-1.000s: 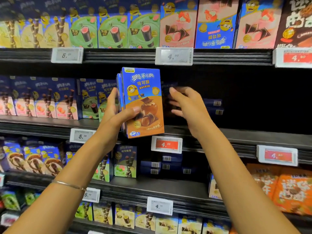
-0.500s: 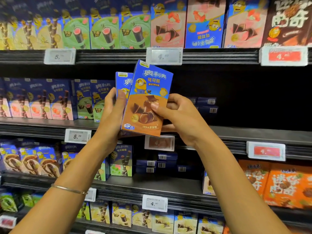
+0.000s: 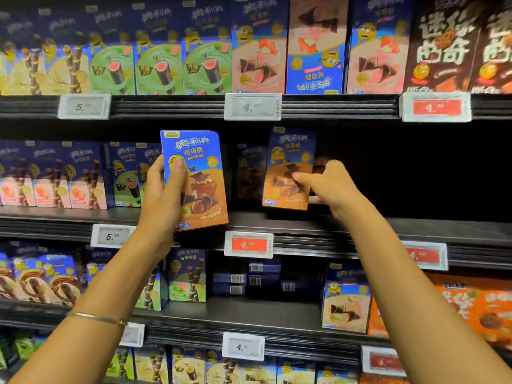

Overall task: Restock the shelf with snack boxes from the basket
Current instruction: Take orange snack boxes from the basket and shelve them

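Head view. Blue-and-brown cardboard snack box (image 3: 288, 170) is at the front of the black middle shelf (image 3: 346, 231), near upright with a slight tilt; cannot tell whether its base touches the shelf board. Right hand (image 3: 329, 187): grip pinches this box, one fingertip on the front face, other fingers behind its right edge.

Second blue-and-brown snack box (image 3: 195, 178), same print, is held in front of the shelf edge, off the board. Left hand (image 3: 160, 195): grip wrapped round its left edge, thumb across the front.

Between the two boxes, a dim box of like print (image 3: 249, 173) stands deeper in the shelf. Left of that are green boxes (image 3: 127, 176), then pink boxes (image 3: 52, 178), packed side by side.

Right of the right hand, a dark open bay (image 3: 415, 173) runs along the shelf, with headroom up to the shelf above. Red price tag (image 3: 248, 244) is on the front rail, below and between the two boxes.
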The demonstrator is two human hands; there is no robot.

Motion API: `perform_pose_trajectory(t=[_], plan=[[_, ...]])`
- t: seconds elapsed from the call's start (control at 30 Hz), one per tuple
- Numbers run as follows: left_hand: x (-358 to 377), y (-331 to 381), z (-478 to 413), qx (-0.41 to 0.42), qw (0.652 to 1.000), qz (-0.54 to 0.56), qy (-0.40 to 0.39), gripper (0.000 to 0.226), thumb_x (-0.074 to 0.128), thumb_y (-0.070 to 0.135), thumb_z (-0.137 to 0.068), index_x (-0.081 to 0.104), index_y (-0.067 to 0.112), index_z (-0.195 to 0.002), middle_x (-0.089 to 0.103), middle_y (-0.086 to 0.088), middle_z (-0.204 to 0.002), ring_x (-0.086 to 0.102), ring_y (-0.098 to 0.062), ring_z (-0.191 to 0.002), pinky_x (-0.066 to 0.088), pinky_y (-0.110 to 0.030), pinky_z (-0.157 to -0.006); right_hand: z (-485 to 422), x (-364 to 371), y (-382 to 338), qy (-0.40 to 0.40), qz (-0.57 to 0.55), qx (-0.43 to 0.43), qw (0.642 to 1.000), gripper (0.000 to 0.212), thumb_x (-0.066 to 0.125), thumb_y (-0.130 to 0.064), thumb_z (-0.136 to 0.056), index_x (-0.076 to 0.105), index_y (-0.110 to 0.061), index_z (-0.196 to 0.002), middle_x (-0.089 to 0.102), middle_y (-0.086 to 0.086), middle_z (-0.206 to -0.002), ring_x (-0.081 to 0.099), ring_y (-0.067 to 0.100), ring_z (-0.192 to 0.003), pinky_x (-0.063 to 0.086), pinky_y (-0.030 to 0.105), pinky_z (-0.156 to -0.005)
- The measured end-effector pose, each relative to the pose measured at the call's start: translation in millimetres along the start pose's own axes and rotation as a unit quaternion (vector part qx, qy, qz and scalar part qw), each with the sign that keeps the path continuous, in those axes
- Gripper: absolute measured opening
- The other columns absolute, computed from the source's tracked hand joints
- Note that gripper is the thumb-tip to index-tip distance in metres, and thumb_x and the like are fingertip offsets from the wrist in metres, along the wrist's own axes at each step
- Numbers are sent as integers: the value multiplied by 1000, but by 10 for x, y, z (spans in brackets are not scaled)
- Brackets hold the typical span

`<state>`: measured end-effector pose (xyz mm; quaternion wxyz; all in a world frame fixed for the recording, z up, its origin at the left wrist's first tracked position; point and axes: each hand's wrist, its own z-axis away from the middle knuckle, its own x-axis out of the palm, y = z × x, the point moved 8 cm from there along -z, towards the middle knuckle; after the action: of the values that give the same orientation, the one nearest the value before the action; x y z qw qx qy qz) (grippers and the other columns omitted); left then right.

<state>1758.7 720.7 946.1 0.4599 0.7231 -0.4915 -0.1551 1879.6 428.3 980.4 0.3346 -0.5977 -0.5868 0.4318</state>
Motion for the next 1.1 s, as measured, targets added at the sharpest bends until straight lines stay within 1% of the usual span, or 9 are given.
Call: perform_pose_trajectory(t=[0.1, 0.17, 0.2, 0.27, 0.3, 0.47, 0.6, 0.8, 1.1], plan=[[60, -6, 9, -12, 1000, 5, -4, 68, 58, 63, -96, 45, 26, -152, 78, 2, -126, 80, -18, -101, 66, -35, -75, -367, -80, 263, 57, 109, 39, 992, 8, 66, -7, -89, 67, 1, -87, 71, 23, -94, 69, 43, -98, 60, 56, -79], [108, -26, 4, -17, 1000, 8, -12, 54, 55, 57, -105, 47, 28, -150, 77, 2, -128, 80, -19, -103, 66, -38, -79, -580, -18, 458, 43, 148, 56, 986, 9, 61, -9, -94, 63, -1, -93, 67, 28, -110, 66, 45, -107, 54, 57, -91], [133, -38, 2, -20, 1000, 10, -16, 47, 53, 55, -107, 49, 30, -147, 78, 3, -126, 80, -19, -102, 66, -39, -80, -658, 10, 527, 38, 172, 60, 983, 15, 63, -16, -97, 63, -3, -104, 64, 25, -122, 64, 41, -111, 53, 53, -95], [185, -53, 4, -20, 999, 11, -26, 39, 53, 53, -108, 52, 32, -141, 79, 4, -121, 81, -18, -99, 67, -38, -77, -765, 44, 599, 35, 219, 72, 973, 57, 67, -35, -97, 48, -5, -141, 54, 18, -144, 55, 37, -127, 49, 47, -105], [208, -61, 9, -19, 999, 10, -30, 41, 53, 53, -108, 52, 30, -142, 80, 5, -118, 81, -17, -97, 67, -35, -73, -805, 45, 606, 40, 231, 71, 970, 69, 67, -40, -96, 40, -5, -149, 50, 18, -149, 52, 37, -131, 46, 45, -107], [255, -79, 37, -21, 999, 10, -39, 60, 58, 63, -92, 51, 29, -141, 82, 11, -108, 81, -12, -93, 63, -25, -64, -1026, 125, 642, 47, 303, 40, 951, 73, 59, -39, -101, 26, -3, -154, 45, 23, -151, 49, 41, -134, 43, 41, -102], [268, -124, 46, -29, 999, 10, -40, 59, 56, 59, -99, 47, 28, -149, 81, 9, -115, 81, -14, -97, 64, -26, -67, -1100, 182, 697, 46, 299, 38, 952, 64, 56, -35, -102, 27, -3, -149, 51, 23, -144, 52, 42, -129, 44, 43, -98], [307, -92, 64, -24, 998, 11, -49, 73, 58, 64, -89, 48, 25, -149, 80, 8, -116, 81, -14, -97, 64, -26, -66, -1195, 250, 719, 33, 300, 31, 953, 65, 60, -28, -100, 25, -1, -148, 47, 25, -147, 50, 42, -132, 42, 42, -104], [324, -104, 60, -29, 998, 20, -53, 74, 58, 65, -88, 48, 25, -150, 80, 6, -119, 81, -18, -100, 63, -26, -65, -1241, 313, 750, 17, 293, 26, 956, 68, 64, -21, -98, 25, -2, -151, 46, 23, -150, 49, 42, -135, 42, 45, -110]])
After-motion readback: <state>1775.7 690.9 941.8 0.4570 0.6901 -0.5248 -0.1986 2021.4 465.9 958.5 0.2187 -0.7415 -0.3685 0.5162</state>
